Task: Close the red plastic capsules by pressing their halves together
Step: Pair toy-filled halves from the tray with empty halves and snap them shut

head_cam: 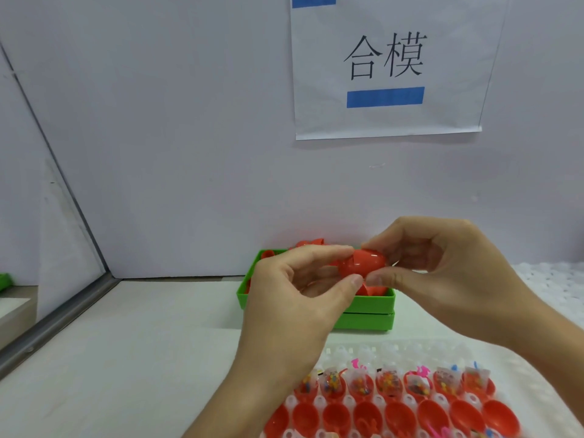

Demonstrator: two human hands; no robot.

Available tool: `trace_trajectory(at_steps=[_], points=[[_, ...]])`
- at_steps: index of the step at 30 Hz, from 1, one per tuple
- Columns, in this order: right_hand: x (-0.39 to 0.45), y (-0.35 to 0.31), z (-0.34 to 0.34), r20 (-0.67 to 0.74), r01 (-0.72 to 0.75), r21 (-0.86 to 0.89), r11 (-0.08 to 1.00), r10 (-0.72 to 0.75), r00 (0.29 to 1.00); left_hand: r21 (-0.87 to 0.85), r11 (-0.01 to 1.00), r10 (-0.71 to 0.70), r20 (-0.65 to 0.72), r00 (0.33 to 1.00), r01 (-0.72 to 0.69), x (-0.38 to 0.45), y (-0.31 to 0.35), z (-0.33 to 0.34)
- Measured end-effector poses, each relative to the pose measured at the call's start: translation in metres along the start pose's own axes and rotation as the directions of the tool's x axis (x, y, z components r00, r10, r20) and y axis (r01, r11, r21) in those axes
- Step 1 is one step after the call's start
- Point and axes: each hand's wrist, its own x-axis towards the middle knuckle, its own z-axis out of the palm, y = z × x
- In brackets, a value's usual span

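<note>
Surroundings: white table (151, 343), pale wall behind, paper sign (387, 67) with two dark characters and a blue bar taped up top right. Grey metal frame strip (63, 311) running diagonally along the left edge of the table. Green bin (369, 303) at the back of the table against the wall, stacked on a second green piece, red shells (311, 243) heaped inside; both hands in front of it, hiding most of the contents. Clear blister tray (395, 349) at bottom right near the camera: back row of pockets bare, next row with open red halves (388, 385) carrying small packets and bits of pink and blue plastic, front row with plain red halves (401, 418), partly cut off by the frame edge. More white bumpy packaging (550, 279) at the right edge.

Red capsule (361, 263) held up in the air above the near part of the bin, well above the tray. Left hand (297, 295) pinching its left end, index finger on top, thumb underneath. Right hand (442, 267) pinching the right end, fingertips over the top, thumb (388, 279) under the lower edge, the two thumbs almost tip to tip. Seam line visible on the upper left of the capsule; fully snapped or not, cannot tell. Other fingers of both hands curled loosely, holding nothing else.
</note>
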Motion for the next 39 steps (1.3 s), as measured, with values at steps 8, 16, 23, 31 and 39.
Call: trace_trajectory(at_steps=[8, 16, 23, 31, 39], points=[[0.0, 0.002, 0.001, 0.038, -0.042, 0.154, 0.987, 0.036, 0.999, -0.11, 0.994, 0.002, -0.029, 1.0, -0.005, 0.006, -0.005, -0.003], [0.0, 0.004, 0.007, 0.009, -0.051, 0.291, 0.955, 0.051, 0.999, -0.112, 0.994, 0.008, -0.037, 0.999, -0.012, 0.006, -0.007, -0.003], [-0.002, 0.004, 0.01, -0.016, -0.068, 0.309, 0.948, 0.077, 0.997, -0.062, 0.998, 0.016, -0.081, 0.997, -0.021, 0.004, -0.009, -0.001], [-0.001, 0.006, 0.013, -0.038, -0.076, 0.223, 0.972, 0.087, 0.995, 0.032, 0.999, 0.029, -0.102, 0.994, -0.026, 0.003, -0.007, -0.002], [-0.002, 0.004, 0.02, -0.071, -0.097, 0.229, 0.969, 0.116, 0.991, 0.149, 0.985, 0.108, -0.139, 0.984, -0.087, 0.002, -0.008, -0.002]])
